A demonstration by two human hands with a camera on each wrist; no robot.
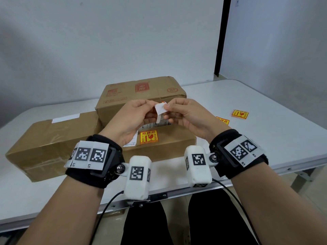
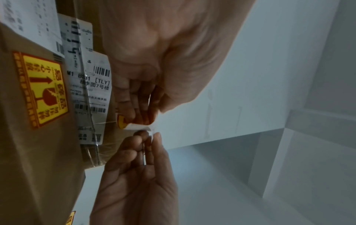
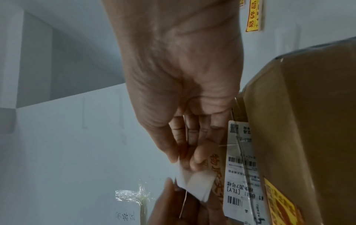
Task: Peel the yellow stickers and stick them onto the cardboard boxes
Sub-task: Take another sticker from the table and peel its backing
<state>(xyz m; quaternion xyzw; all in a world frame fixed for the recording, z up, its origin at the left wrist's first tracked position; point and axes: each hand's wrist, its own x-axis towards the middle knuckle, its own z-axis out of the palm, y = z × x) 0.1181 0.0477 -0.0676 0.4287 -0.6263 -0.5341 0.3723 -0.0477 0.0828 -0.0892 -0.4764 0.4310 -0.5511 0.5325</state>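
Both hands are raised over the boxes with one yellow sticker [image 1: 160, 110] between them, its white backing towards me. My left hand [image 1: 150, 107] pinches the sticker's yellow part [image 2: 121, 121]. My right hand [image 1: 169, 108] pinches the white backing [image 3: 194, 184], which is bent away from the sticker. Below them the front cardboard box [image 1: 175, 138] carries a stuck yellow sticker [image 1: 148, 137] beside its shipping label [image 2: 92, 85]. A long box [image 1: 49, 144] lies at the left and a bigger one [image 1: 141, 92] behind.
Two loose yellow stickers [image 1: 239, 114] [image 1: 223, 120] lie on the white table [image 1: 274, 138] to the right of the boxes. The table's front edge runs just under my wrists. A grey wall stands behind the boxes.
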